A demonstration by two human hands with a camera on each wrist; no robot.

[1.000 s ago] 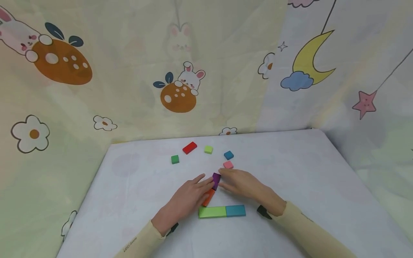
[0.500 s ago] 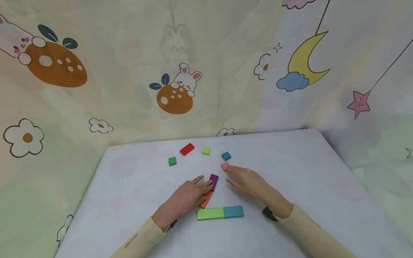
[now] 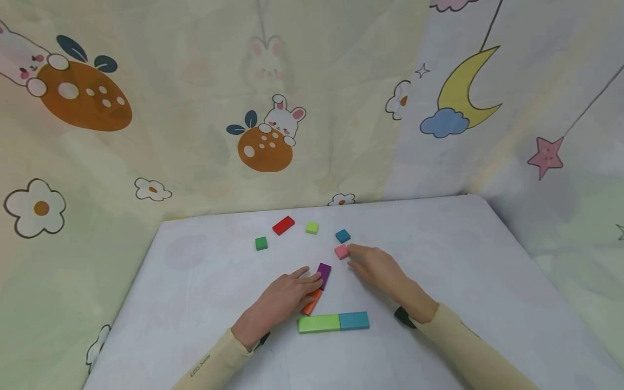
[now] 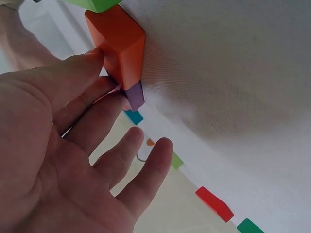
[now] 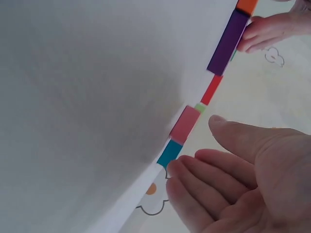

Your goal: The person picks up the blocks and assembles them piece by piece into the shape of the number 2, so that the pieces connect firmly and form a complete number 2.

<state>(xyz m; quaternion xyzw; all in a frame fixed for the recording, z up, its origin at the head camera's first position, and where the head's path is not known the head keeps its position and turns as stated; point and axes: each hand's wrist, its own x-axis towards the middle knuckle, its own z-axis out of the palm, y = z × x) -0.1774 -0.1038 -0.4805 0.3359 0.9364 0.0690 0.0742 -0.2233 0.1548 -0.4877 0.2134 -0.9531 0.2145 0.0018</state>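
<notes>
My left hand (image 3: pixel 285 298) lies beside two blocks standing end to end in a slanted row, an orange block (image 3: pixel 312 303) and a purple block (image 3: pixel 324 275). Its fingertips touch both, and in the left wrist view the thumb meets the orange block (image 4: pixel 116 43) while the other fingers stretch out fairly straight. My right hand (image 3: pixel 382 273) is at the right side of a small pink block (image 3: pixel 341 252), thumb and fingers spread, fingertips right at its edge. The right wrist view shows the pink block (image 5: pixel 185 122) beyond an uncurled hand that grips nothing.
A light green block (image 3: pixel 319 324) and a blue block (image 3: pixel 354 320) form a row in front, near the orange block's lower end. Farther back lie a green cube (image 3: pixel 261 243), a red block (image 3: pixel 283 225), a small lime block (image 3: pixel 312 228) and a small blue block (image 3: pixel 343 235).
My right hand has moved from beside the purple block to the right side of the pink block. The left hand has stayed on the orange and purple blocks. The head view has shifted slightly.
</notes>
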